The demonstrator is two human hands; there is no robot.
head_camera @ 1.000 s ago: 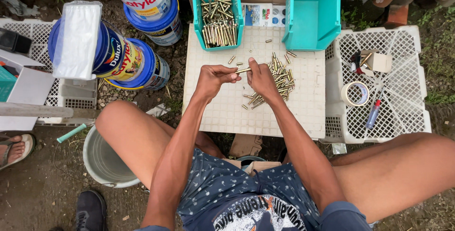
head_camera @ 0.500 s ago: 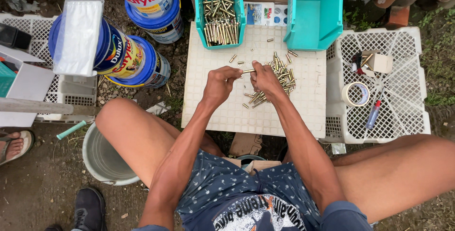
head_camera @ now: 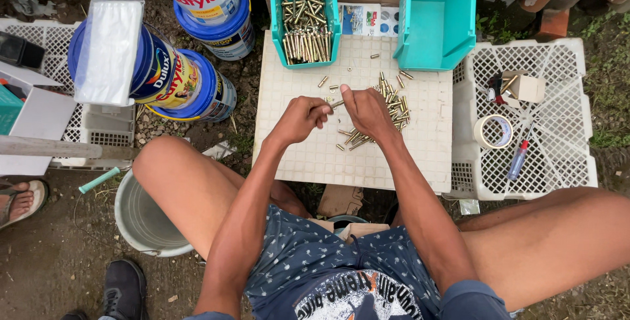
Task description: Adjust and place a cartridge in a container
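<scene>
Head view: left hand (head_camera: 300,118) and right hand (head_camera: 367,111) meeting over the white tray (head_camera: 315,156), fingers of both pinching one brass pin (head_camera: 336,104) between them. Loose pins (head_camera: 392,102) piled just beside the right hand for easy grabbing. Left bin (head_camera: 305,18) full, right bin (head_camera: 438,21) bare.

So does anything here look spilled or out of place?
A few brass pins lie scattered loose on the white tray, apart from the main pile. One blue paint can lies tipped on its side. The right teal bin is empty.
</scene>
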